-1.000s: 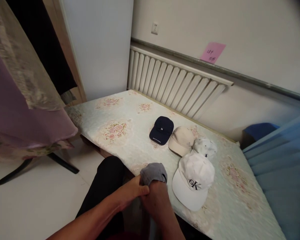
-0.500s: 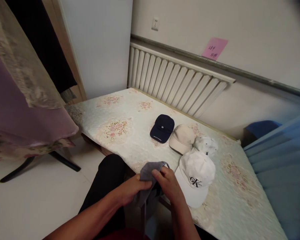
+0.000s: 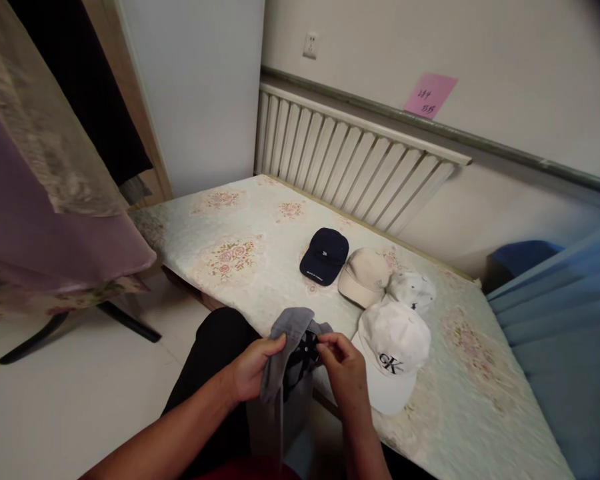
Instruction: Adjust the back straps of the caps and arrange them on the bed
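A grey baseball cap (image 3: 291, 325) is held over my lap, its dark inside with black seam tape turned partly toward me. My left hand (image 3: 253, 370) grips its left side, thumb on the outer cloth. The fingers of my right hand (image 3: 344, 365) pinch the cap's right edge. Just beyond my right hand, a white cap (image 3: 397, 337) with black "CK" letters lies on the floral bed cover (image 3: 260, 287). Behind it are a smaller white cap (image 3: 413, 290), a beige cap (image 3: 364, 277) and a navy cap (image 3: 325, 257), grouped close together.
A white radiator (image 3: 350, 153) runs along the wall behind the bed. Blue curtain cloth (image 3: 555, 320) hangs at the right. Clothes (image 3: 55, 180) hang at the left above black stand legs (image 3: 130, 322). My knee (image 3: 225, 333) is beside the bed's front edge.
The grey cap has been opened out and tilted, so its inside now shows. My left hand has shifted slightly left, and my right hand has moved to the cap's right edge.
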Available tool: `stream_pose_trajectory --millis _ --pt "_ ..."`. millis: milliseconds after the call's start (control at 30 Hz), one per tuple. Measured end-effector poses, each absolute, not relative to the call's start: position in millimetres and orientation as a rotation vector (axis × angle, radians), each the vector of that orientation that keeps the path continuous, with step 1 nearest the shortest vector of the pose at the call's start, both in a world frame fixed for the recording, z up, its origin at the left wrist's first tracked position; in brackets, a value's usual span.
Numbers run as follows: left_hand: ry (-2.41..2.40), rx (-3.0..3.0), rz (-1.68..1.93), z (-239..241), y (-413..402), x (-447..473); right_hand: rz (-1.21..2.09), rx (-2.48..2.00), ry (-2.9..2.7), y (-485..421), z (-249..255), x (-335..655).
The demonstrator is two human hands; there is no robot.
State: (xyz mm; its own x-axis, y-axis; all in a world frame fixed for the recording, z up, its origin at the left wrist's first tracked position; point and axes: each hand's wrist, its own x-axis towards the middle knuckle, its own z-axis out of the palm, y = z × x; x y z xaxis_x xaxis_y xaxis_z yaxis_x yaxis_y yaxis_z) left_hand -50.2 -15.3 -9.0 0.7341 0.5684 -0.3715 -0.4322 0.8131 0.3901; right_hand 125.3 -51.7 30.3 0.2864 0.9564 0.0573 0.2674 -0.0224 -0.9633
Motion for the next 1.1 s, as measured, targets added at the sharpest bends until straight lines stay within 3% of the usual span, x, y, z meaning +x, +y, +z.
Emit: stream_pose_trajectory --millis 467,833,1100 --pt "0.515 0.549 0.728 6 -25 -45 0.21 -1.567 -1.689 -66 9 96" --pt "0.829 0.71 0.766 2 -26 -44 0.411 -1.495 -1.619 -63 2 103" --pt "0.78 0.728 0.756 4 -24 -47 0.412 -1.559 -1.489 -60 -12 114"
